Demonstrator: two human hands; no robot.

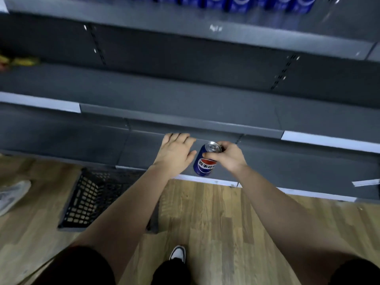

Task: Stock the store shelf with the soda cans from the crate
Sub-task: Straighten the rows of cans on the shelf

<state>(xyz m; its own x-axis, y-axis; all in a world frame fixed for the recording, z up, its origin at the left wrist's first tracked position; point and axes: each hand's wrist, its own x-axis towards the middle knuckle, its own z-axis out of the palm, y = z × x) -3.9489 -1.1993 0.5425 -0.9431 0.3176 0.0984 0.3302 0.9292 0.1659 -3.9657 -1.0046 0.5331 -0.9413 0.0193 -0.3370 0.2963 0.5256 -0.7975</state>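
your right hand (227, 158) grips can (206, 159) near top, over bottom shelf (287, 173) front edge. can tilted, top leaning away from you. left hand (175, 151) open, empty, just beside.

1. On the soda can (205, 161): round red, white and blue Pepsi emblem, with the Chinese characters 百事可乐 across its middle band.
2. On the blue cans (242, 3) at the top edge: white arcs, too blurred to read.
3. On the white edge strips (329, 140): nothing legible.
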